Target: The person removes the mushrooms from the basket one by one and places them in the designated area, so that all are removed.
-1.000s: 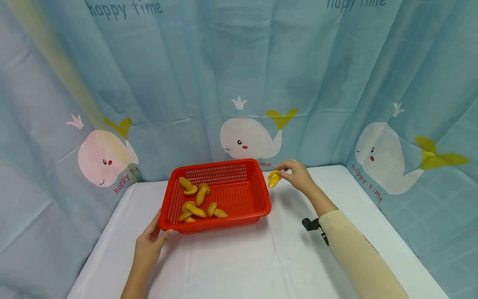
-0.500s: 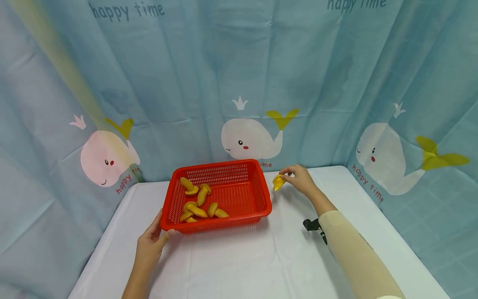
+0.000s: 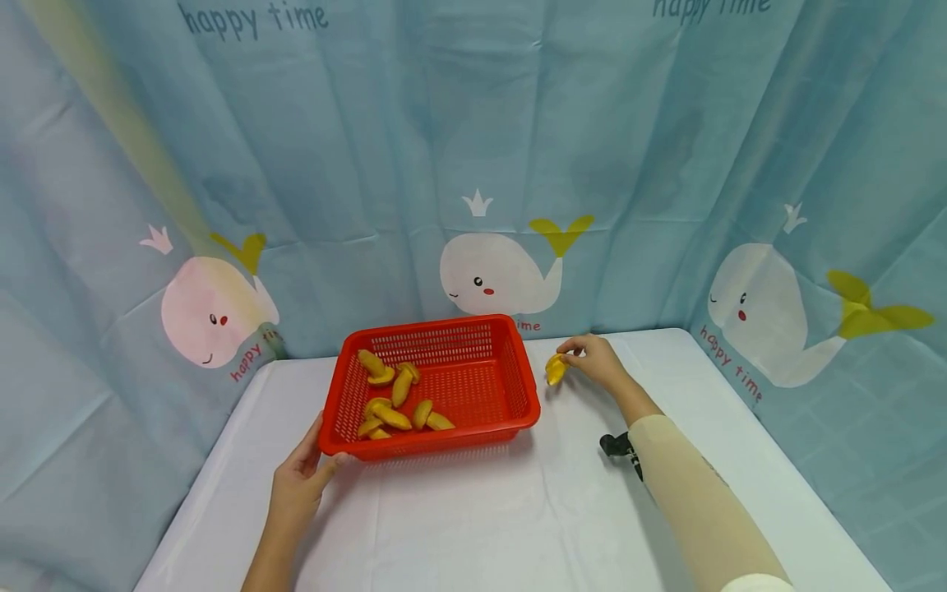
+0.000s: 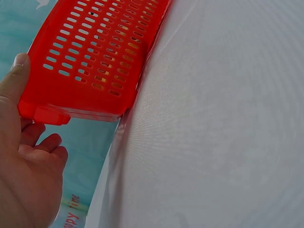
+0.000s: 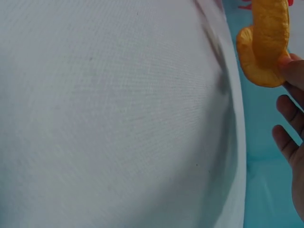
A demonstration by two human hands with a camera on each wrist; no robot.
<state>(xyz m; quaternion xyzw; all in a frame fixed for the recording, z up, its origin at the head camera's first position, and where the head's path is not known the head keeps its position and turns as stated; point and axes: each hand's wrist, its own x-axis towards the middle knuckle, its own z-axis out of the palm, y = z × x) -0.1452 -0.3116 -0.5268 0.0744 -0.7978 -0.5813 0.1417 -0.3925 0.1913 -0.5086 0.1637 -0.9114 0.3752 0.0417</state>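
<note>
White-clothed desk (image 3: 473, 510) lower frame. Left hand (image 3: 296, 485) grips near-left corner of red basket (image 3: 432, 382), thumb on rim. Right of centre, right hand (image 3: 601, 362) pinches yellow piece (image 3: 556, 368) just right of basket, low over desk. Step looks like transfer; next calls for clearing the rim or setting down.

A white bench (image 3: 473, 526) lies bare across its near half, leaving wide open room between the two forearms. A red basket (image 3: 510, 362) sits toward the back, its raised walls blocking low passage there; yellow pieces (image 3: 392, 403) cover part of its floor. The left hand (image 3: 296, 485) grips the basket's near left corner. The right hand (image 3: 599, 362) holds a yellow piece (image 3: 556, 369) just right of the basket, narrowing that gap. A whale-print curtain (image 3: 473, 164) closes off the back and both sides.
</note>
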